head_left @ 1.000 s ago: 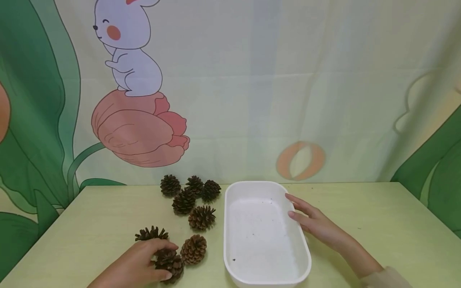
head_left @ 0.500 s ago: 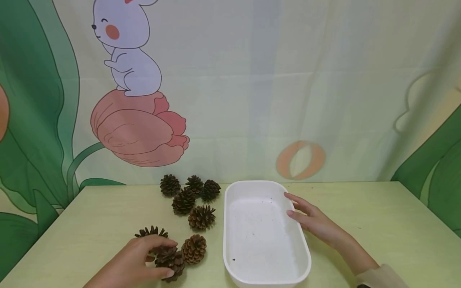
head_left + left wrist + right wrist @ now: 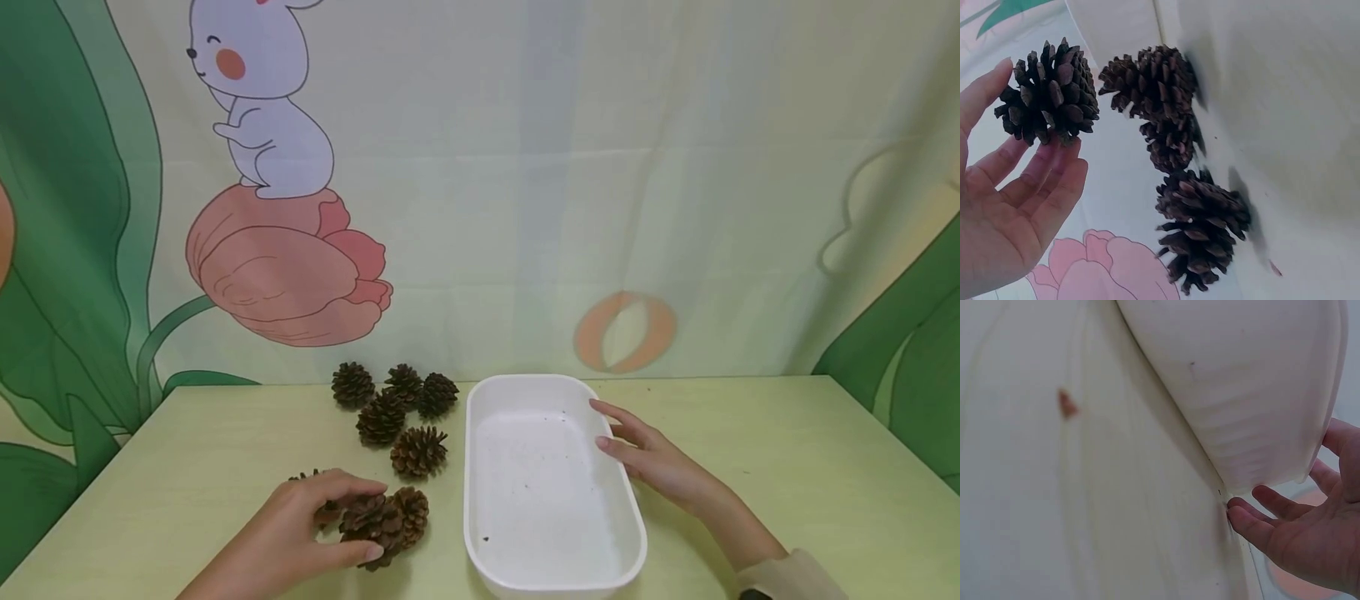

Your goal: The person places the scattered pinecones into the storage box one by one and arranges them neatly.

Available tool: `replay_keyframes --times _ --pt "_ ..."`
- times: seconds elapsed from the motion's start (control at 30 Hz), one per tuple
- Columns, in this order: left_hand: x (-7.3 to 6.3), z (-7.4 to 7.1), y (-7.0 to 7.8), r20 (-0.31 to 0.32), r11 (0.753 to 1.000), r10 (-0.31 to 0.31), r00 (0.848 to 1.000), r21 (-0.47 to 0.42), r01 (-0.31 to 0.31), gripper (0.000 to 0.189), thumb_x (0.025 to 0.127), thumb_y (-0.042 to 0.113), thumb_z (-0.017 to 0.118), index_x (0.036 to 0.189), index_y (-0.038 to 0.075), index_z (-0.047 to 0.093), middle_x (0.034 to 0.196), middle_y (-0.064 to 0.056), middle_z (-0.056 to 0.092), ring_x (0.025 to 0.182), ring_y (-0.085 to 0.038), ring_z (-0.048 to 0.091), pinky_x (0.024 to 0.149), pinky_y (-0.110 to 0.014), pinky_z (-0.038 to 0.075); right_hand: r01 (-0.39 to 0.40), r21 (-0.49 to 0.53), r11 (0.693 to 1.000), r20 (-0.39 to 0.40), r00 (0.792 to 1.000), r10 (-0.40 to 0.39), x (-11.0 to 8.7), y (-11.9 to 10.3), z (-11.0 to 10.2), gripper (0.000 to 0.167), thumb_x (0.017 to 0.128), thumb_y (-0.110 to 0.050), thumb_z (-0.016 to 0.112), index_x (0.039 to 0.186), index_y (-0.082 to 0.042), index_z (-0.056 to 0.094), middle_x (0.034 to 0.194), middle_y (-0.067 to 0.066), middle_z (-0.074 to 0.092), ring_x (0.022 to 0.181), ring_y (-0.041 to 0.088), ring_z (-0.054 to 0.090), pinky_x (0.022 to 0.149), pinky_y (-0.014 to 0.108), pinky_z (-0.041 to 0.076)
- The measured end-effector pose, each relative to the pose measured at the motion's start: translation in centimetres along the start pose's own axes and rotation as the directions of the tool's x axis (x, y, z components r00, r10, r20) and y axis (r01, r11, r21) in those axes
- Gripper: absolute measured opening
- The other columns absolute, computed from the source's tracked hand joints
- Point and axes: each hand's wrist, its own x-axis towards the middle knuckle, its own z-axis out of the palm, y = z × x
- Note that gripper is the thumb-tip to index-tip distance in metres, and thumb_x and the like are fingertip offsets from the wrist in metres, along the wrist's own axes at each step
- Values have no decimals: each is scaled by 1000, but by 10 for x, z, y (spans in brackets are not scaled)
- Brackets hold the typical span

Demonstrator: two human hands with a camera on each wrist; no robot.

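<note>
My left hand [image 3: 288,529] pinches a brown pine cone [image 3: 371,532] between thumb and fingers, just above the table. In the left wrist view this pine cone [image 3: 1054,94] hangs apart from the others, its scales spread. In the head view a lighter pine cone [image 3: 412,515] shows partly behind it, and another [image 3: 327,512] is mostly hidden by the hand. A white oblong tub [image 3: 547,500] stands to the right. My right hand [image 3: 663,471] rests against its right side, fingertips at the rim; in the right wrist view the fingers [image 3: 1282,506] lie loosely along its outer wall.
Several pine cones [image 3: 381,419] lie in a group at the back, left of the tub. Dark specks dot the tub's floor. A printed curtain [image 3: 465,208] hangs behind the pale green table [image 3: 780,467].
My left hand has lifted the pine cone off the table and moved it a little right and up, in front of the lighter cone. My right hand stays at the tub.
</note>
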Motion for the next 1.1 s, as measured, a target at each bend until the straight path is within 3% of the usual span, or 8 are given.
replay_keyframes --times 0.23,0.43,0.67,0.87,1.1 --pt "6 2 18 -23 999 46 999 7 -46 53 71 54 68 113 22 61 106 11 59 95 -13 56 75 -27 51 -7 8 1000 6 1000 7 0 0 -1 60 94 -23 50 145 -10 20 131 30 35 104 28 54 83 30 48" --pt "16 9 32 -25 993 113 993 -16 -114 50 72 51 69 112 23 62 107 9 59 99 -17 56 77 -27 52 -14 12 1000 4 1000 14 0 0 0 60 95 -23 49 145 -10 20 131 30 35 103 27 55 83 30 49" --pt "30 24 45 -32 970 242 970 -23 -242 47 73 41 73 112 16 64 106 6 62 98 -15 58 78 -27 51 -11 6 1000 0 1000 11 -1 0 0 59 95 -23 49 145 -11 21 130 29 36 104 29 54 84 31 48" --pt "43 36 57 -18 969 243 970 -36 -243 47 71 37 76 110 13 65 102 5 62 94 -12 57 77 -28 51 -11 19 1000 13 1000 10 -1 0 0 59 95 -22 49 145 -11 20 131 30 35 104 29 54 84 30 48" --pt "58 54 61 26 961 257 966 -113 -253 46 72 32 77 111 12 65 102 4 63 94 -11 56 78 -28 51 -3 24 1000 11 1000 3 -1 0 0 60 95 -22 49 145 -10 20 131 31 35 104 28 54 82 30 48"
